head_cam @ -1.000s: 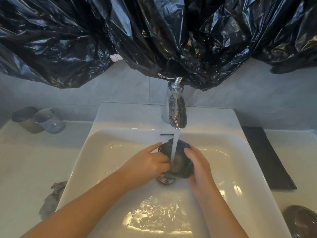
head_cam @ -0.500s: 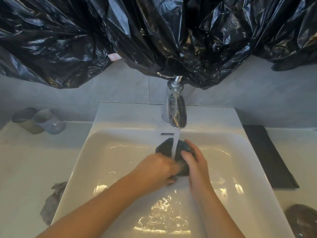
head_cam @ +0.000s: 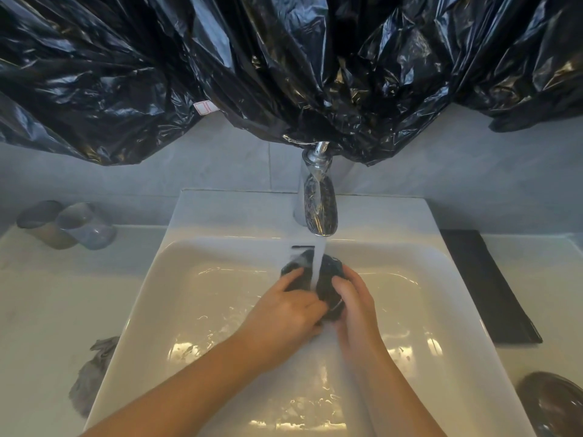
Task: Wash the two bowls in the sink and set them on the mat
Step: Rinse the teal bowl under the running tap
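Observation:
A small dark bowl (head_cam: 329,280) is held in the white sink (head_cam: 195,279) right under the running stream from the chrome tap (head_cam: 318,206). My left hand (head_cam: 284,313) grips its left side and my right hand (head_cam: 355,305) wraps its right side; the bowl is tipped on edge, and its lower part is hidden by my fingers. A black mat (head_cam: 482,285) lies on the counter to the right of the sink. A second dark bowl (head_cam: 555,402) rests on the counter at the lower right, below the mat.
Black plastic sheeting (head_cam: 284,64) hangs over the wall above the tap. Two cups (head_cam: 67,228) stand at the back left of the counter. A crumpled grey cloth (head_cam: 91,373) lies by the sink's left edge. Water pools in the basin.
The bowl has been turned from facing up to tipped on edge under the stream. My left hand has slid over its left side and both hands have shifted slightly up.

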